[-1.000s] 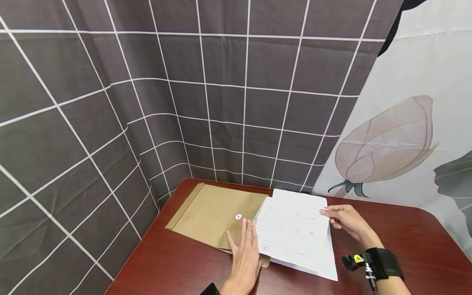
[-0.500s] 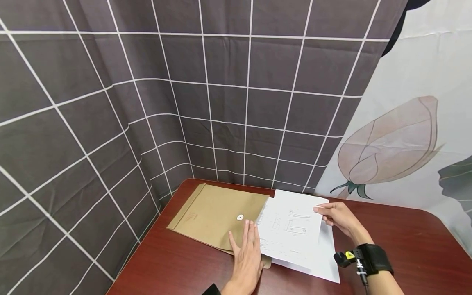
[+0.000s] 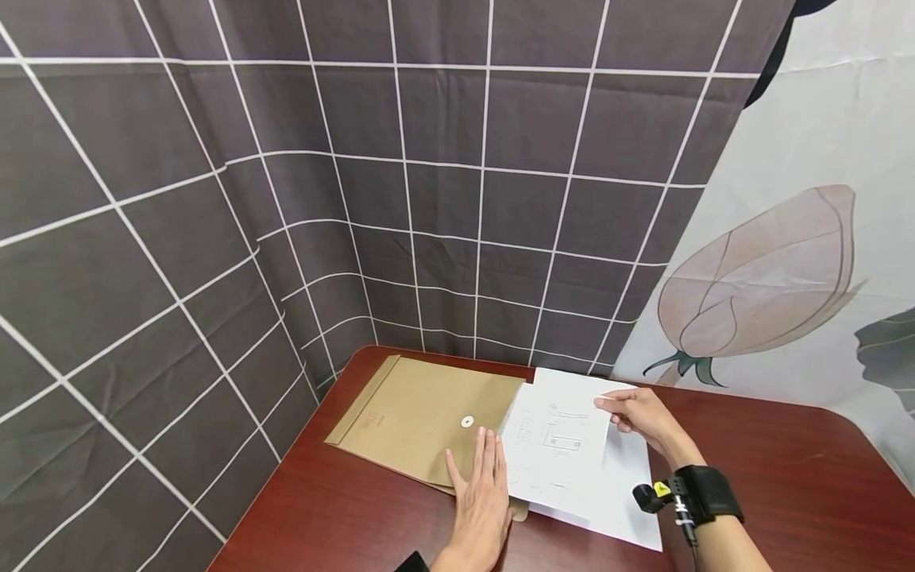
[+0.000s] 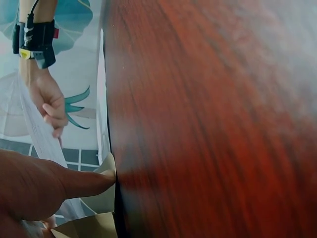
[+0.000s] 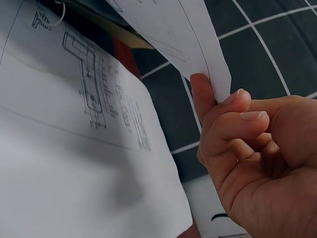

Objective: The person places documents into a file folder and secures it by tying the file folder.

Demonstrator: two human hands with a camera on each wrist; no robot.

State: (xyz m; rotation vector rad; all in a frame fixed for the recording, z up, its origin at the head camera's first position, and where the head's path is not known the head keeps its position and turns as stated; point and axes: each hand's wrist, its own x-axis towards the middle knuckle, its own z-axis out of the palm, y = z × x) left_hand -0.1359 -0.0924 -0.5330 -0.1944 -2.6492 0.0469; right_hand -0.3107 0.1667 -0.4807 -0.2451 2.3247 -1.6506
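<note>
My right hand [image 3: 639,413] pinches the right edge of a printed sheet [image 3: 554,445], thumb against fingers. In the right wrist view the sheet's corner [image 5: 220,82] sits between the fingertips, raised off another sheet with line drawings [image 5: 84,144]. More white paper [image 3: 632,492] lies beneath it on the table. To the left is a flat brown paper envelope [image 3: 429,405] with a white round button [image 3: 468,422]. My left hand [image 3: 479,504] rests with straight fingers on the envelope's right part, beside the sheet's left edge. Its thumb presses near the envelope's brown edge [image 4: 101,225] in the left wrist view.
Everything lies on a reddish-brown wooden table [image 3: 343,508]. Behind it hangs a grey cloth with white grid lines [image 3: 443,191]. At the right is a white cloth with a pink flower bud print [image 3: 758,278]. A camera strap [image 3: 704,492] circles the right wrist.
My right hand has moved left, carrying the sheet's edge over toward the envelope and baring more white paper underneath. The left hand stays in place on the envelope.
</note>
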